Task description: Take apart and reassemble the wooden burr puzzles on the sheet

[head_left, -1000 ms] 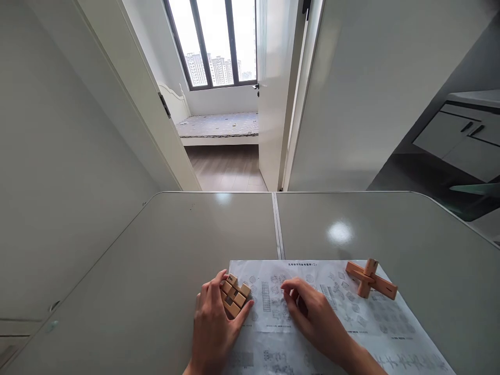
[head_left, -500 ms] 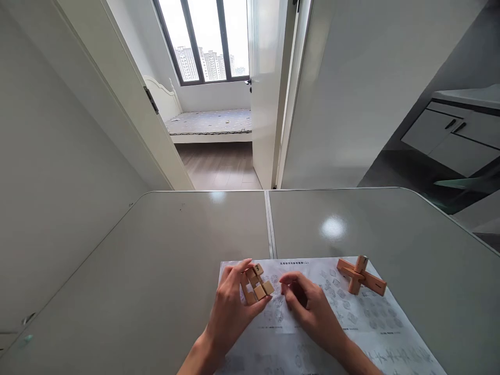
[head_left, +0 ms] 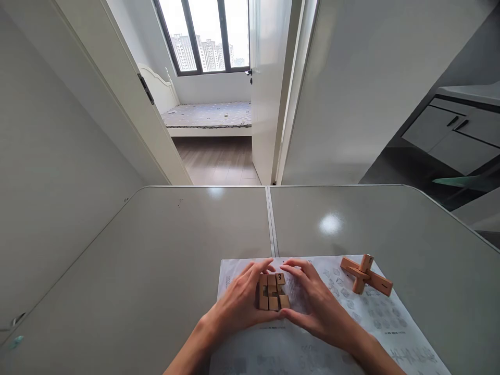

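A cluster of light wooden puzzle pieces point(head_left: 272, 299), notched sticks side by side with a "3" on one end, sits low over the paper sheet. My left hand point(head_left: 244, 299) curls round its left side, thumb along the near edge and fingers at the far edge, closed on it. To the right, my right hand point(head_left: 312, 299) is curved with thumb and fingers apart. Its thumb tip is by the near right corner of the pieces; whether it touches them I cannot tell. A darker, reddish wooden cross-shaped puzzle point(head_left: 365, 275) stands on the sheet farther right.
The printed paper sheet point(head_left: 385, 307), covered in small diagrams, lies on the grey table point(head_left: 156, 271). A seam strip point(head_left: 271, 224) runs down the table's middle. Beyond the far edge are an open door point(head_left: 269, 94) and a bed point(head_left: 211, 114); white cabinets point(head_left: 449, 130) stand at right.
The wooden pieces in my left hand have moved right and turned squarer to me. My right hand has opened from a loose curl and come up beside them. The view has tilted slightly.
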Demonstrator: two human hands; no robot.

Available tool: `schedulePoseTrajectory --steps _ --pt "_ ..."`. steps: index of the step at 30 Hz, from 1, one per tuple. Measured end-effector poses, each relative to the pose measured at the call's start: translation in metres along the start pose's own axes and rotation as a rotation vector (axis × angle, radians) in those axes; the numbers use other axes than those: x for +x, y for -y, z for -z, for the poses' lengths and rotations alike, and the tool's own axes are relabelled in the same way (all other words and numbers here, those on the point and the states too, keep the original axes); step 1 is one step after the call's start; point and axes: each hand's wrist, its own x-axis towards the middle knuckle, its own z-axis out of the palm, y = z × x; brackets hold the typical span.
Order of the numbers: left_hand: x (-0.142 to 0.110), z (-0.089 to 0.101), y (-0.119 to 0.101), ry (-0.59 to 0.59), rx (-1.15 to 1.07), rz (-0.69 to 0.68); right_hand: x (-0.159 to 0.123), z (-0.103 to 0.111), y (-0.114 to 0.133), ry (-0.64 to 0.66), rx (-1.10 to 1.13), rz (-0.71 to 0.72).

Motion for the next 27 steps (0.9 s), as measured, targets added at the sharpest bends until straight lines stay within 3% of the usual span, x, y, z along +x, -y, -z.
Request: schedulePoseTrajectory --steps 8,13,18,27 --pt "-0.005 0.024 0.011 0.016 0.112 0.007 0.003 -0.002 0.001 0.045 -0.016 0.005" --pt "-0.005 0.030 0.015 -0.097 -0.241 0.129 0.003 0.000 0.004 -0.030 0.163 -0.116" --pt "-0.005 0.024 0.017 -0.176 -0.507 0.127 -0.001 -0.002 -0.001 -0.097 0.252 -0.198" --pt "-0.006 0.009 0.004 -0.166 -0.437 0.099 -0.003 -0.005 0.003 -0.143 0.458 -0.226"
